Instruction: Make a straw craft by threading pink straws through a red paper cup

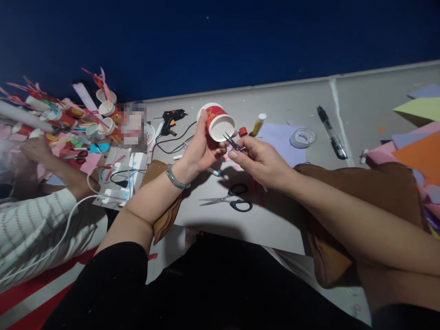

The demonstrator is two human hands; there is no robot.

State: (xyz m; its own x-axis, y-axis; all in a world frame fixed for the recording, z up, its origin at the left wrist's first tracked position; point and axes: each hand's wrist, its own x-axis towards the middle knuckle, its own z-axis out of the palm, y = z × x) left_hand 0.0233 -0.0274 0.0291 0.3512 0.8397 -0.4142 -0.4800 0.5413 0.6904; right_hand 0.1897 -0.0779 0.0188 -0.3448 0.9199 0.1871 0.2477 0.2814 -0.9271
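My left hand point(202, 142) is closed round a red and white paper cup point(216, 114), tilted so that its pale round base faces me. Pinched in my right hand point(263, 160) is a small pair of scissors point(231, 140) with dark pointed blades and a purple part near the fingers. The blade tips lie at the lower edge of the cup's base; whether they touch it I cannot tell. Below my hands, larger black-handled scissors point(227, 200) lie slightly spread on the table. A yellow glue stick point(258, 124) and a red cap point(243, 131) are just beyond my right hand.
A black glue gun point(171, 120) with its cable lies left of the cup. Tape point(302, 137), a black pen point(332, 133) and coloured paper point(419, 151) are to the right. At left, power strips point(118, 195), decorated cups point(110, 128) and a co-worker's hand point(36, 149) crowd the table.
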